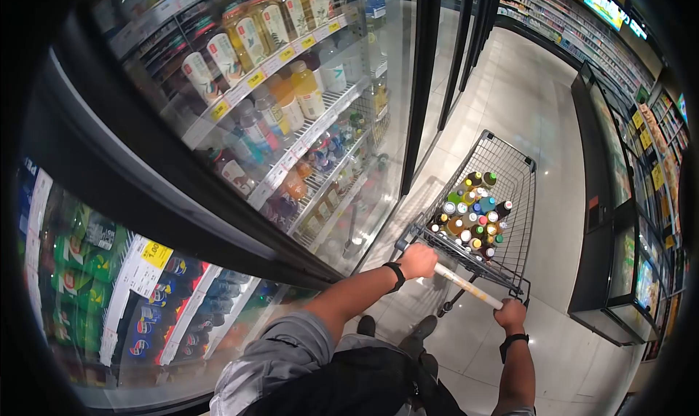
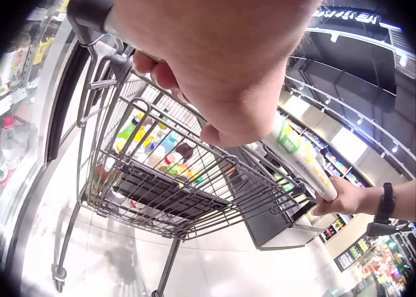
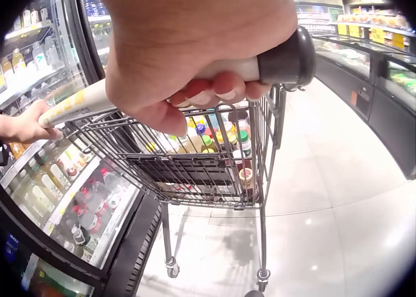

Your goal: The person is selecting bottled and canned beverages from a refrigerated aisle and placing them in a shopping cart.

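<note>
Both hands grip the pale handlebar [image 1: 468, 285] of a wire shopping cart [image 1: 520, 186]. My left hand [image 1: 420, 261] curls round its left end, near the dark corner piece. At the right end, my right hand [image 1: 510, 313] wraps the bar beside a black end cap [image 3: 296, 58]; its fingertips show under the bar in the right wrist view. In the left wrist view my left hand [image 2: 208, 56] covers much of the bar. Several bottles [image 1: 473, 216] with coloured caps stand crowded in the near part of the basket.
Glass-doored drink coolers [image 1: 291, 110] line the left side close to the cart, with bottles on their shelves. A low black freezer case [image 1: 601, 205] runs along the right. Pale tiled floor [image 1: 539, 73] stretches ahead between them toward stocked shelves [image 1: 575, 15].
</note>
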Available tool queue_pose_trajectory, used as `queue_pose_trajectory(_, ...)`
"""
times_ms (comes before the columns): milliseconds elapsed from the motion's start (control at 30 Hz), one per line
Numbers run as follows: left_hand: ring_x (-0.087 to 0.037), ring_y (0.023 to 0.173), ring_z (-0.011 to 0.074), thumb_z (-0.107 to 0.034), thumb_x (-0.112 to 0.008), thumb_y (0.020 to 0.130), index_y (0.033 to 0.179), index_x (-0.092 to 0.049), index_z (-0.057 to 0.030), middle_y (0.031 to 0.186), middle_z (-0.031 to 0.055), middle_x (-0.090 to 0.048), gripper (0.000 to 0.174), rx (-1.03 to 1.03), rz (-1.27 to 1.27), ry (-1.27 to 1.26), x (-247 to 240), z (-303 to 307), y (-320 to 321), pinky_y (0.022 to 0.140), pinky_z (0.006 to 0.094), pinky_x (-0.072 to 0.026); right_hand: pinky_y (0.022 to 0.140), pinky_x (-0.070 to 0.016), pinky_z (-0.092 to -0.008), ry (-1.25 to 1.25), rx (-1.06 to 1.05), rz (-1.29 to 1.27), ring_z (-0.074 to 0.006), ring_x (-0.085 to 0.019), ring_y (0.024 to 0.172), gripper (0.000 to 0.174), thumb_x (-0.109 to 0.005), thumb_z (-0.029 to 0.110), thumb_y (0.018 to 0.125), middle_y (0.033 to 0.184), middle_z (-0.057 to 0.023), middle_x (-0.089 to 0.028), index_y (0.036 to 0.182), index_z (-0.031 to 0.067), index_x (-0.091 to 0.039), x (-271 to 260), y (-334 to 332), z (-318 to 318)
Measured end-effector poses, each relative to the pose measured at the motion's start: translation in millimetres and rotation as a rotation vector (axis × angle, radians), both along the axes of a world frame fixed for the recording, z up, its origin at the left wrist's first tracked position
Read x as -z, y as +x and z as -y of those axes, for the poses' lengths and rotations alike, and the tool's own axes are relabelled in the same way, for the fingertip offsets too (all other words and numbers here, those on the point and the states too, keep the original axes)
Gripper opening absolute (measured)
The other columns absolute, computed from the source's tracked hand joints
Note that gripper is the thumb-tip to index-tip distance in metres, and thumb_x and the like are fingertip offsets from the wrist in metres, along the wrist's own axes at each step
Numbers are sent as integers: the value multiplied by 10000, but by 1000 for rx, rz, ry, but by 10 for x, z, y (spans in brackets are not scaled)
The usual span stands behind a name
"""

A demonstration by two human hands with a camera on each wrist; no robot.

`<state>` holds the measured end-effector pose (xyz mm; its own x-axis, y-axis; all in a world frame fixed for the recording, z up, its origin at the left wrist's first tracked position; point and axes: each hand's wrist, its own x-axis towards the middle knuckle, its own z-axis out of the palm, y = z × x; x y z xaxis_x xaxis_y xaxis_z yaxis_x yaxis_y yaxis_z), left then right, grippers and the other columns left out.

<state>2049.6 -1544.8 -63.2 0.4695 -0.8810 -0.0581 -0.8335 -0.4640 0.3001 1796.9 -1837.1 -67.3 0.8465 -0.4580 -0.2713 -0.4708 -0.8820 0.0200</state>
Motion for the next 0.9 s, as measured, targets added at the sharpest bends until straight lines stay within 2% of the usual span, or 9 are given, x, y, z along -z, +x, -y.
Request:
queue_pose_trajectory(233, -702, 662, 346, -261, -710, 679, 693, -728, -92, 662, 151, -685, 170, -56, 14, -13, 26, 682, 456, 637, 452, -559, 722, -582, -434, -11, 5, 33, -329, -712, 778, 176, -673, 264, 708, 801, -117, -731, 796, 151, -775, 52, 517, 731)
queue_pose_trajectory(333, -717, 699, 334, -214, -668, 670, 708, -747, -89, 703, 153, -706, 153, -81, 20, 35, -22, 1028, 645, 657, 443, -568, 726, -583, -431, -8, -35, 45, -323, -714, 782, 186, -670, 267, 709, 806, -114, -733, 810, 155, -779, 67, 743, 1109)
queue_pose_trajectory(433, -721, 707, 332, -225, -676, 668, 743, -758, -86, 719, 149, -714, 178, -65, 19, 34, 50, 1309, 868, 665, 444, -575, 727, -584, -428, 21, -52, 92, -319, -715, 777, 201, -670, 272, 707, 811, -109, -734, 829, 160, -784, 65, 958, 1407)
queue_pose_trajectory(600, -704, 689, 335, -277, -712, 656, 759, -748, -121, 709, 127, -701, 190, -102, 79, 83, 21, 1806, 1218, 635, 470, -555, 732, -588, -424, 36, -45, 16, -314, -721, 780, 231, -662, 293, 719, 825, -100, -743, 858, 163, -792, 16, 1319, 1800)
queue_pose_trajectory(700, -728, 810, 332, -252, -694, 678, 838, -765, -104, 811, 135, -736, 229, -114, 21, 229, -136, 2101, 1378, 754, 456, -575, 739, -588, -425, 54, -45, -3, -316, -724, 792, 237, -664, 302, 727, 835, -103, -745, 871, 162, -791, -20, 1473, 2042)
queue_pose_trajectory(900, -720, 796, 336, -257, -692, 680, 833, -760, -103, 782, 133, -722, 227, -113, 58, 227, -114, 2679, 1499, 735, 455, -569, 757, -592, -417, 90, -47, 2, -313, -730, 807, 236, -675, 297, 735, 863, -103, -751, 895, 172, -793, -79, 1631, 2643)
